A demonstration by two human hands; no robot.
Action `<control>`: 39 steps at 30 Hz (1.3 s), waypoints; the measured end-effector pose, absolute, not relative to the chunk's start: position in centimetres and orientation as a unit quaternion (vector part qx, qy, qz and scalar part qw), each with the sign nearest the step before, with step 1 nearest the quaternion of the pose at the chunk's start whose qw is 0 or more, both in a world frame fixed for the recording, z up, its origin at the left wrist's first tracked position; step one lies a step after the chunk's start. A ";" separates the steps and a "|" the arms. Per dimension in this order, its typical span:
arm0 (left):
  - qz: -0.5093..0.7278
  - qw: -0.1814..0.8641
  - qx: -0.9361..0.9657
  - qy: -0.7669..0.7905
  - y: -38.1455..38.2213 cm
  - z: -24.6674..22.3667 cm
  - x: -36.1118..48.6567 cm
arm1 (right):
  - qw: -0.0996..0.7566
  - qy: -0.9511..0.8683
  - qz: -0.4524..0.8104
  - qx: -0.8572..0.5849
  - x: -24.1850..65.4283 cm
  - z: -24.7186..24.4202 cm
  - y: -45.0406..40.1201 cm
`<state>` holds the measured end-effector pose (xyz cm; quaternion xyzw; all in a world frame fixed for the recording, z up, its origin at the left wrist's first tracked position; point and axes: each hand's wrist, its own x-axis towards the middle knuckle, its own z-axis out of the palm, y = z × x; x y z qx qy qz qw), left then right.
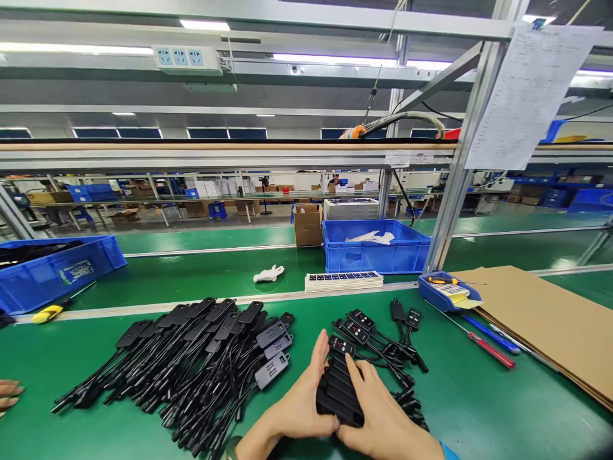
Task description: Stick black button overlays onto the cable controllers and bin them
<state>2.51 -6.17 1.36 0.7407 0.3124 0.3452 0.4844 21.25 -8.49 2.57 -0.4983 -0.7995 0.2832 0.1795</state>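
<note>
green benchtop below, left grip and right grip clasp stacked black controllers.

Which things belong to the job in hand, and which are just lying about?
Likely in the job:
stack of black devices between left hand and right hand
cabled device pile
loose devices at right

Probably just lying about:
white glove
red-handled screwdriver
cardboard sheets

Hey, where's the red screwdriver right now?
In the head view, the red screwdriver lies on the green tabletop at the right, past the right hand, between it and the blue tool by the cardboard sheets.
</note>
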 end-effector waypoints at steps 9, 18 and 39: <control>0.459 0.652 0.499 0.339 -9.3 6.7 7.1 | 0.411 -0.697 0.350 -0.472 19.2 3.5 -9.9; 0.146 0.308 0.840 0.422 -8.7 6.8 5.5 | 0.488 -0.548 0.551 -0.398 25.3 1.5 -11.2; 0.563 0.544 0.453 0.427 -11.6 2.2 8.3 | 0.194 -0.828 0.373 -0.371 22.3 2.9 -10.7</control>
